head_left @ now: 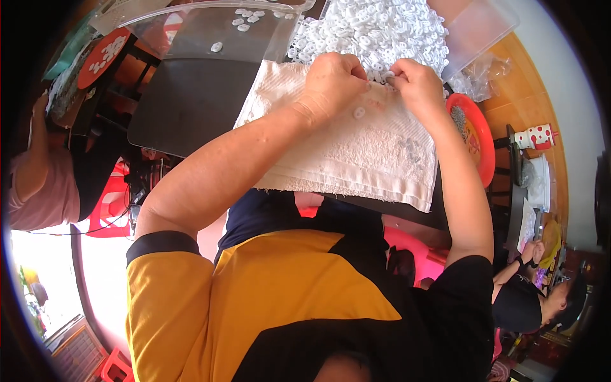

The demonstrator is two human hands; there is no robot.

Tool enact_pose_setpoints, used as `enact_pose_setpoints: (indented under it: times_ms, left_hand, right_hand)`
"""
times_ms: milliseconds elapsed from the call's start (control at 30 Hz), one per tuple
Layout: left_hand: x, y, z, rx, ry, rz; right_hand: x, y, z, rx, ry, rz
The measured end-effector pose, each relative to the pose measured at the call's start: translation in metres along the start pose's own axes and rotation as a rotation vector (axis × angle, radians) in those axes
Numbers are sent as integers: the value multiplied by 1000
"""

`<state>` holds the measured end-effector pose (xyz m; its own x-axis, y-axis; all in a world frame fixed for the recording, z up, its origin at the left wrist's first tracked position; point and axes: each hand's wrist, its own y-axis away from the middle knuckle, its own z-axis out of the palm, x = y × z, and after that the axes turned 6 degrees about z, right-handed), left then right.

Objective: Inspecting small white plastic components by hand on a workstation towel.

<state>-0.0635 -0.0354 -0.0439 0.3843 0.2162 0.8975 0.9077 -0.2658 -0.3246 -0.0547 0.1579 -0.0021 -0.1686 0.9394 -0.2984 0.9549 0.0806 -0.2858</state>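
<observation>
Overhead, head view | left hand [334,79] and right hand [415,83] met at upper centre of the frame, fingers pinched on small white rings [382,77] | heap of white rings [372,28] just beyond, top centre | hands rested on white towel [356,153] | loose ring [359,113] on towel | red plate [480,137] at right | clear tray [210,28] upper left

Daylight fills the room, bright and even, and it pours in hardest at the lower left, where the floor [102,267] washes out to near white. The white towel [356,153] and the heap of white rings [375,28] keep their texture. Shadows are soft. The clear lid [210,25] carries pale glare. Straight edges bow near the rim, the corners go black, and far objects at the right blur
</observation>
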Motion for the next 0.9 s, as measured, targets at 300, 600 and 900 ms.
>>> enact_pose_setpoints:
  times_ms: [300, 600, 900]
  left_hand:
    - [5, 3, 0, -32, -142, 66]
    - [3, 5, 1, -16, -90, 22]
    - [4, 5, 0, -7, -46, 16]
  right_hand:
    - [7, 35, -25, -87, -30, -180]
    - [-13, -12, 13, -50, 188, -44]
    - [2, 9, -2, -52, -712, 200]
